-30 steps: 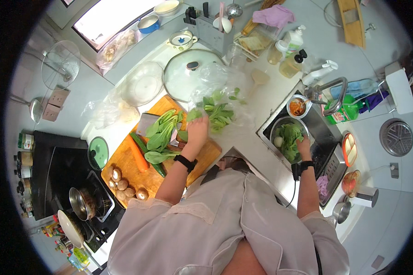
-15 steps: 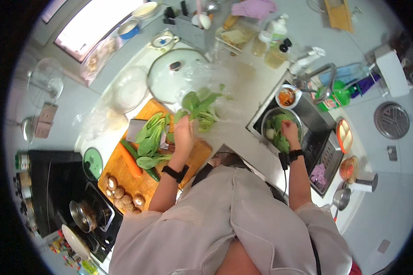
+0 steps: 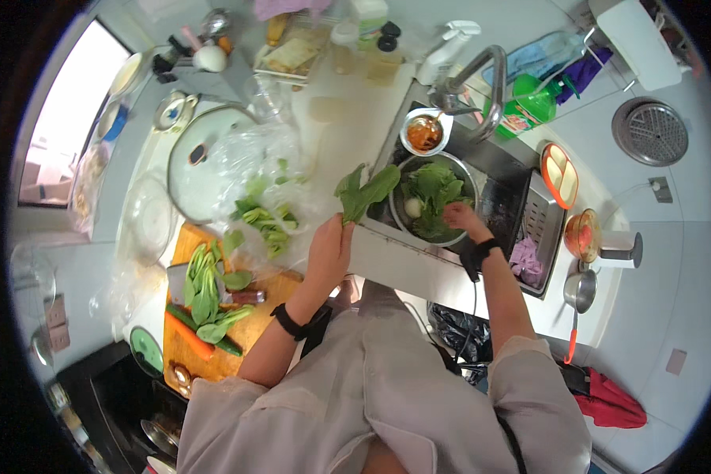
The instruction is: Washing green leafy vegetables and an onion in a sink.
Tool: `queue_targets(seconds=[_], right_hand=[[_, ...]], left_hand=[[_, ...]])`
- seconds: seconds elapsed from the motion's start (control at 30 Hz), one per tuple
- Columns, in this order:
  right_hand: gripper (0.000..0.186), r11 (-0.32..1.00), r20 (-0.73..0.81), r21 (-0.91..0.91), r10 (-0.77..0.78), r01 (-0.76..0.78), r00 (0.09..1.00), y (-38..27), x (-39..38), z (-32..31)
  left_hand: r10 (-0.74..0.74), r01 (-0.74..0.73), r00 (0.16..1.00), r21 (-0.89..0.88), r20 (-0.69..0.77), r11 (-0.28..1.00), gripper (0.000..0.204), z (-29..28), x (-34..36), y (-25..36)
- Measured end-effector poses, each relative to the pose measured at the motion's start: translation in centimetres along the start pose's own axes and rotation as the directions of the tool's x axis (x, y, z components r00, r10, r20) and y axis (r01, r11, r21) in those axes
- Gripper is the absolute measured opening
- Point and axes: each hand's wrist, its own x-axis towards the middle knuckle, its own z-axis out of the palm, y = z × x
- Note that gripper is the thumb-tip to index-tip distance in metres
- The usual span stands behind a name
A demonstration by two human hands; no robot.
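My left hand [image 3: 331, 251] is closed around the stems of a leafy green [image 3: 366, 193], its broad leaves pointing up beside the sink's left edge. A round metal pot [image 3: 475, 192] in the sink holds more leafy greens [image 3: 432, 186] and a pale round piece. Over the pot's near right side, my right hand [image 3: 468, 222] has its fingers bent in among the leaves, and their tips are partly hidden. More bok choy [image 3: 206, 296] lies on the wooden cutting board [image 3: 257, 314] beside a carrot [image 3: 189, 335]. Loose greens [image 3: 266, 225] rest in clear plastic next to the board.
Behind the pot are a small bowl of reddish-orange food [image 3: 424, 133] and the curved faucet [image 3: 494, 87]. A glass lid [image 3: 201, 186] lies on the left counter. A perforated metal tray [image 3: 542, 217] sits in the sink's right side, and a black stove [image 3: 126, 403] is at lower left.
My left hand has gone from above the cutting board to the sink's edge, carrying the leafy green. My right hand stays at the pot. The whole view has turned toward the sink.
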Motion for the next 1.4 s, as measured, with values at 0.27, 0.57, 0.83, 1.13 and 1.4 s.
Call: queue_targets(seconds=[0.27, 0.57, 0.83, 1.13, 1.4], right_hand=[[0.013, 0.743, -0.309, -0.665, -0.184, -0.074, 0.933, 6.9, 6.6, -1.4], [0.035, 0.486, -0.115, -0.874, -0.257, 0.025, 0.96, 9.2, 12.5, -6.2], [0.028, 0.286, -0.197, -0.949, -0.197, -0.136, 0.96, 6.0, 10.5, -4.4], [0.026, 0.084, -0.216, -0.976, -0.191, -0.203, 0.958, -2.6, -0.7, -3.5], [0.025, 0.594, 0.326, -0.602, -0.427, 0.533, 0.844, -15.6, -8.4, 11.3]], left_hand=[[-0.338, 0.351, 0.929, -0.074, 0.149, 0.933, 0.024, 3.7, 1.3, 0.1], [-0.393, 0.403, 0.881, 0.019, 0.261, 0.915, 0.02, 8.7, 2.9, 0.1], [-0.392, 0.407, 0.843, 0.041, 0.369, 0.913, 0.026, 15.2, 5.0, 0.0], [-0.456, 0.073, 0.666, 0.557, 0.59, 0.827, 0.059, 20.7, 6.1, 0.7], [-0.309, 0.244, 0.841, 0.198, 0.444, 0.949, 0.024, 8.1, 0.5, 0.5]])
